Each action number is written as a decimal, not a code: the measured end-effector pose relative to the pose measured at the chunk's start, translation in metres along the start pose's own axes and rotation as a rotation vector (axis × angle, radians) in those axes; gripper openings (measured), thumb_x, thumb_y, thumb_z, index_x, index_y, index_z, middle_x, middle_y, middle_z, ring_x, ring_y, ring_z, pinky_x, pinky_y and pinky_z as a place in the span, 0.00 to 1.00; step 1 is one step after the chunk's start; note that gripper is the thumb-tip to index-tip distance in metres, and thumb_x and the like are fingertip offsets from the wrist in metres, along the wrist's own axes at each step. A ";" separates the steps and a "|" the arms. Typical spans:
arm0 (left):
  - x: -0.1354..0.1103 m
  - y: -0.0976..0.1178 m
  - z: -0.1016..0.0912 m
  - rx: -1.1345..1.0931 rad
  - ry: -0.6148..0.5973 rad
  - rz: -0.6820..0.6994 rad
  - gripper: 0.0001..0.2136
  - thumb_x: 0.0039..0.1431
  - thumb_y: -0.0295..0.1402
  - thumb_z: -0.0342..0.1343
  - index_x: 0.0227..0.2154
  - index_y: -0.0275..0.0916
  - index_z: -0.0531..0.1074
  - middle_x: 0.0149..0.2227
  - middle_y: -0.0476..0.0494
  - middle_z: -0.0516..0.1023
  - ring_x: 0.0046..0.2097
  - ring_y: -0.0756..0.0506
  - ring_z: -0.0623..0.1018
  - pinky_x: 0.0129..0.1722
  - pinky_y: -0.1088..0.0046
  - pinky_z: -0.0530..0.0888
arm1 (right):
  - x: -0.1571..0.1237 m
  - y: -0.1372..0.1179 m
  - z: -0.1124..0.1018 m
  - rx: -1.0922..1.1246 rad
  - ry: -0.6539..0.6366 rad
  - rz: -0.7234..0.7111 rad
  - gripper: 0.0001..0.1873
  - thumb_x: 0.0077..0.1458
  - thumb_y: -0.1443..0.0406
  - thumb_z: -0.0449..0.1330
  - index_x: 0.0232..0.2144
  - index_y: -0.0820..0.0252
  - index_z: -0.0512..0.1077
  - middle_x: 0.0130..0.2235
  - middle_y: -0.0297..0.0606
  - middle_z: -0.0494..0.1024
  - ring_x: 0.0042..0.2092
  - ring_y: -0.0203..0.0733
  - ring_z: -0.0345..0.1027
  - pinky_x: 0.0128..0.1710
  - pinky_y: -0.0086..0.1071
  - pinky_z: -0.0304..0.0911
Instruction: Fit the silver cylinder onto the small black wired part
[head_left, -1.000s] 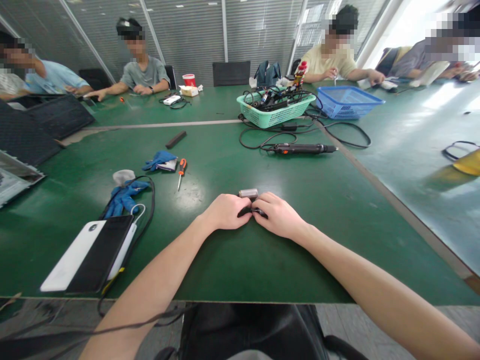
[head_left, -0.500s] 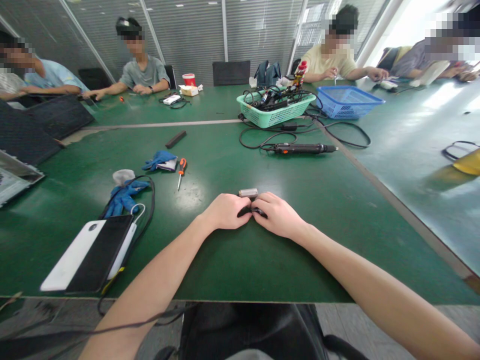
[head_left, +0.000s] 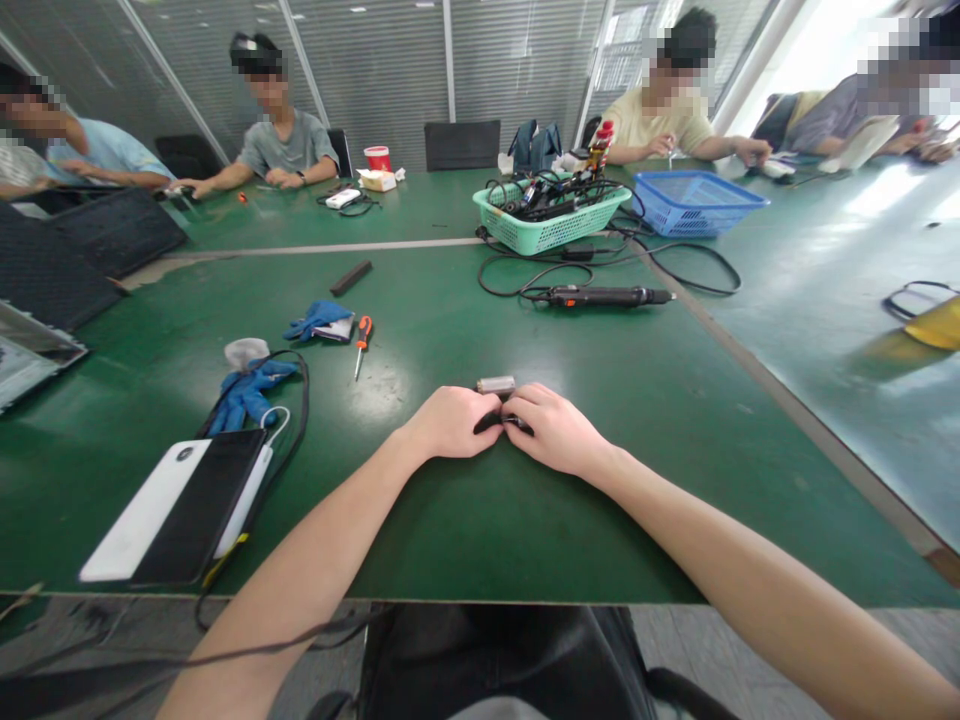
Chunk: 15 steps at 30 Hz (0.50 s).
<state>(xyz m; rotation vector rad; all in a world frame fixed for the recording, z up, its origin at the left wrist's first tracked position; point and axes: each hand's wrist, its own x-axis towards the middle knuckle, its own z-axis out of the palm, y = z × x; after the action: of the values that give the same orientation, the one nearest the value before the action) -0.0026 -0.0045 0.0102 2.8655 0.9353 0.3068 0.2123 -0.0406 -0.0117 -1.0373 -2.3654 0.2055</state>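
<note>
My left hand (head_left: 459,420) and my right hand (head_left: 551,428) meet over the green table (head_left: 525,540), fingers curled and thumbs close together. Between them a small dark piece (head_left: 487,422) shows, with a shiny bit near the right thumb. Most of it is hidden by the fingers, so its kind cannot be made out. Just beyond the fingertips a short silvery cylinder (head_left: 496,384) lies crosswise. Whether it is joined to the dark piece is hidden.
On the left are a black-and-white phone-like slab (head_left: 169,510), blue gloves (head_left: 247,395) and an orange-handled screwdriver (head_left: 363,340). Farther off lie a dark bar (head_left: 351,278), a corded electric screwdriver (head_left: 607,298), a green basket (head_left: 551,230) of tools and a blue basket (head_left: 697,215). Several people sit around.
My hands stay in the same place with the same hold. At the far left, a seated person's arm has shifted slightly.
</note>
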 end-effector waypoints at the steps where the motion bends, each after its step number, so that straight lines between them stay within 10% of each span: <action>1: 0.000 0.000 0.000 0.001 0.002 0.000 0.10 0.64 0.40 0.54 0.39 0.40 0.73 0.36 0.44 0.81 0.35 0.44 0.79 0.33 0.70 0.70 | 0.000 0.000 0.000 0.001 0.000 0.000 0.04 0.63 0.70 0.58 0.39 0.59 0.72 0.42 0.42 0.74 0.45 0.48 0.67 0.48 0.42 0.67; 15: -0.001 -0.001 0.000 0.008 0.009 0.008 0.10 0.64 0.40 0.55 0.39 0.39 0.73 0.35 0.45 0.80 0.35 0.45 0.79 0.32 0.70 0.69 | 0.000 0.003 0.003 0.010 0.011 -0.005 0.04 0.63 0.70 0.58 0.39 0.59 0.73 0.43 0.43 0.75 0.45 0.48 0.68 0.48 0.42 0.67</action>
<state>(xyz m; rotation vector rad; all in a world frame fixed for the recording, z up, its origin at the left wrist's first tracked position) -0.0034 -0.0045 0.0097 2.8785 0.9289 0.3183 0.2125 -0.0389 -0.0153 -1.0258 -2.3542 0.2087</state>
